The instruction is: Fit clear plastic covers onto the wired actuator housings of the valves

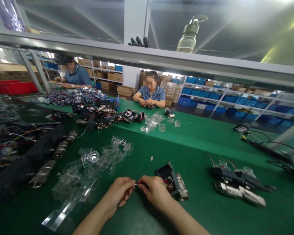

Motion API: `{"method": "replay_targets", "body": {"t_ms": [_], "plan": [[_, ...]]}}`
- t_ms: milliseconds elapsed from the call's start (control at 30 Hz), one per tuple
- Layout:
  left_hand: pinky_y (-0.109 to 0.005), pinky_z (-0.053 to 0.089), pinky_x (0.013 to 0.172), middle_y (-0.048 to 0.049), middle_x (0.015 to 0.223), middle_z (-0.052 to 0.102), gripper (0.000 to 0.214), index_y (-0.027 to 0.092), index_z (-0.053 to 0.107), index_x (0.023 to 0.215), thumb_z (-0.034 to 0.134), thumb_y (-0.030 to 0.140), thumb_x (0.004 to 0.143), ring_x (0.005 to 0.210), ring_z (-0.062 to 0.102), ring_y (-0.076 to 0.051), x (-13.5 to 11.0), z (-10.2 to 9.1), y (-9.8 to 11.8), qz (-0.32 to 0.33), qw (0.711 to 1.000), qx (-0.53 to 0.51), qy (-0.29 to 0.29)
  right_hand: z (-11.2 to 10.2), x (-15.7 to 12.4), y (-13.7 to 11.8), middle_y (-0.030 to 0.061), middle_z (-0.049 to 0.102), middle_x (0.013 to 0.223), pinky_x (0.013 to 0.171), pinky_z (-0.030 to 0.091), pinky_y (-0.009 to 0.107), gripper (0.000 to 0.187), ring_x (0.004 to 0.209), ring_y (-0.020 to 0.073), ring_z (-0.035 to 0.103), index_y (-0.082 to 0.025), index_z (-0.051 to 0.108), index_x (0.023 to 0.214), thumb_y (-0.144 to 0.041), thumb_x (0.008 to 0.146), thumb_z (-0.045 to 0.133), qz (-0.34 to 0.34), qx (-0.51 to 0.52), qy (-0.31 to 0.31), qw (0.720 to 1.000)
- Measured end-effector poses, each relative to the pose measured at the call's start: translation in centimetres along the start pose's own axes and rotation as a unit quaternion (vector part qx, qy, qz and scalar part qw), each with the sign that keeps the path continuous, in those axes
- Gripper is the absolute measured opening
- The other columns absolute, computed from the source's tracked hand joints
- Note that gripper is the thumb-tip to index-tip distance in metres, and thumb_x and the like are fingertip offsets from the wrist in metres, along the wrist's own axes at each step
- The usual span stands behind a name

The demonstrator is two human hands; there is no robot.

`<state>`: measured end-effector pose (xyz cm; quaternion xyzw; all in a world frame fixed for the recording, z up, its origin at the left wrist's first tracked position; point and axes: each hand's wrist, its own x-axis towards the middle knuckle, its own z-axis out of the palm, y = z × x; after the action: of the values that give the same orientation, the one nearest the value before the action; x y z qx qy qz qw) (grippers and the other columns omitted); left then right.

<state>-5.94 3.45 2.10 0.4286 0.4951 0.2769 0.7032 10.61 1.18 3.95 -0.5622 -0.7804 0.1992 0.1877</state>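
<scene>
Fingers (130, 183) of the left hand (121, 192) and right hand (154, 189) pinch a wire-like piece (136, 184) just left of the black assembly (175, 181), with clear plastic parts (90, 159) farther left of it and another unit (238, 183) well to its right.

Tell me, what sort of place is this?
Probably a factory assembly workshop: wired black-and-metal units and loose clear plastic pieces lie on a long green bench, with rows of blue bins behind.
</scene>
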Motion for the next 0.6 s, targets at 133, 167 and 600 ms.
{"method": "replay_targets", "body": {"t_ms": [133,167,600], "plan": [[-0.016,0.009,0.032,0.0085,0.043,0.041,0.047,0.016,0.051,0.062,0.066,0.060,0.057,0.033,0.028,-0.003,0.02,-0.03,-0.01,-0.002,1.000,-0.003,0.008,-0.14,0.04,0.02,0.0009,0.070,0.073,0.060,0.038,0.020,0.015,0.067,0.0139,0.063,-0.021,0.069,0.085,-0.025,0.086,0.054,0.011,-0.017,-0.001,1.000],[-0.016,0.008,0.032,0.0086,0.043,0.040,0.047,0.016,0.051,0.062,0.067,0.061,0.057,0.033,0.028,-0.003,-0.02,-0.05,0.04,-0.004,1.000,-0.003,0.009,-0.10,0.04,0.05,0.0007,0.070,0.072,0.059,0.038,0.020,0.014,0.066,0.0135,0.063,-0.021,0.068,0.084,-0.024,0.086,0.055,0.011,-0.015,0.002,1.000],[-0.015,0.009,0.031,0.0082,0.037,0.039,0.055,0.016,0.050,0.059,0.063,0.069,0.060,0.029,0.026,-0.003,-0.01,0.13,-0.28,0.007,0.999,-0.003,0.039,0.76,-0.19,0.76,0.0029,0.069,0.075,0.061,0.038,0.020,0.016,0.068,0.0140,0.063,-0.018,0.064,0.085,-0.019,0.090,0.049,-0.086,-0.062,0.045,0.993]]}}
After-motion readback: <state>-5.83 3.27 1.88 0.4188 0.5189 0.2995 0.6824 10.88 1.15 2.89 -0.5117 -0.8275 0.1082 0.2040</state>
